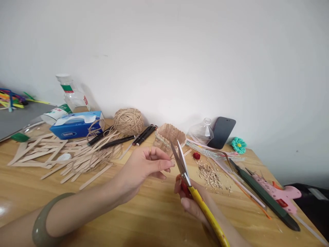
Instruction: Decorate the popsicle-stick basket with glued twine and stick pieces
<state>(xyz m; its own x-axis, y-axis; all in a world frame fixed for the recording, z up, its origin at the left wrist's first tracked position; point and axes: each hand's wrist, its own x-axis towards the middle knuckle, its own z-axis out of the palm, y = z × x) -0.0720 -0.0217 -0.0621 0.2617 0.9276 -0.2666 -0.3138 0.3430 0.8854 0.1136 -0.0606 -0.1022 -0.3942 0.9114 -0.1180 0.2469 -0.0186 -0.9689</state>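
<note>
right hand [191, 203] wrapped round scissors [185, 175], lower center of frame, blades parted a bit
left hand [142, 164] closed to loose pinch just beside blades, can't tell if anything's in it
main risk imo: thumb too near edge, careless snip = nick
behind, mid-frame, wooden box [168, 131], stray tip could bump it
right of center, wood bits [210, 175], elbow swipe might scatter those

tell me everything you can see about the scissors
The scissors with silvery metal blades have a long yellow handle and a red part beside it, plastic-looking. The blades are parted in a narrow V, joined at a round pivot, tips pointing up and away. The right hand grips the handles; the left hand's fingertips are close beside the blades. The yellow handle looks spotted with marks.
</note>
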